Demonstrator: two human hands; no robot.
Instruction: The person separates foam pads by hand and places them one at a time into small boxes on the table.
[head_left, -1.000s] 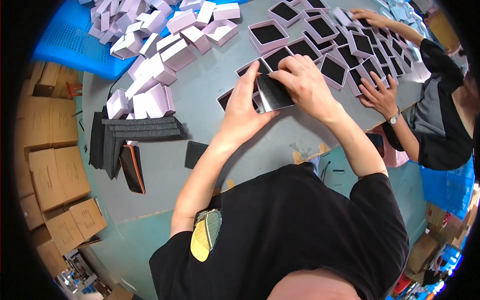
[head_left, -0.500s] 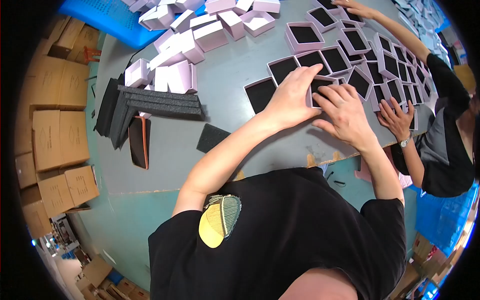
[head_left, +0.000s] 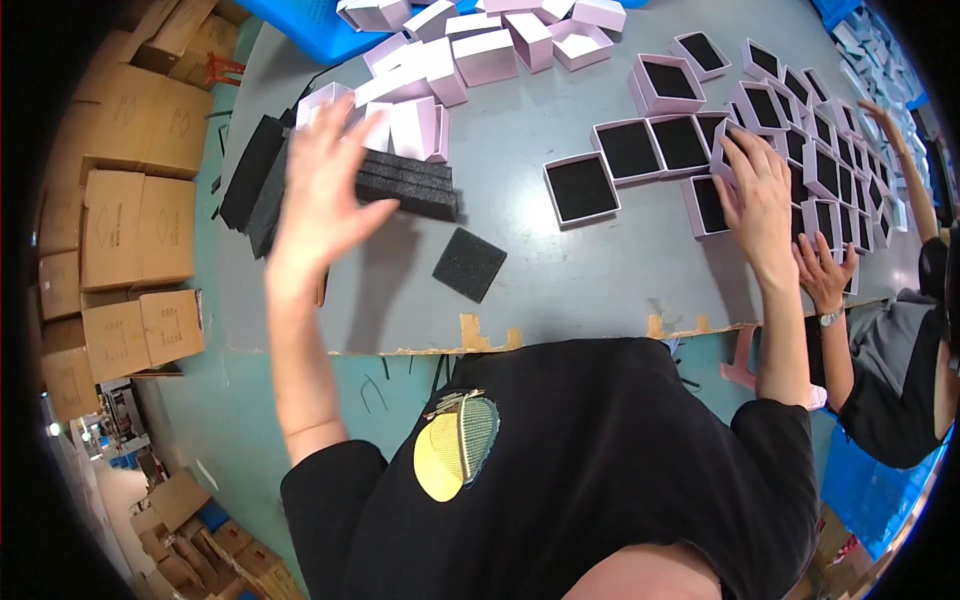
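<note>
My left hand is raised with its fingers spread, holding nothing, over a stack of black foam strips and beside the empty pale pink boxes. My right hand curls over a small pale pink box that stands tilted among other boxes; the palm covers part of it. Left of that hand lie an open box lined with black foam and several more like it in a row. A loose black foam square lies flat between my hands.
At the right, a co-worker's hand rests by a cluster of foam-lined boxes; their other arm reaches farther back. A blue crate stands at the back left. Cardboard cartons are stacked beyond the grey table's left edge.
My left hand has left the lined boxes and swung left to the foam stack, opening out. My right hand has moved slightly right onto a box. The view has shifted.
</note>
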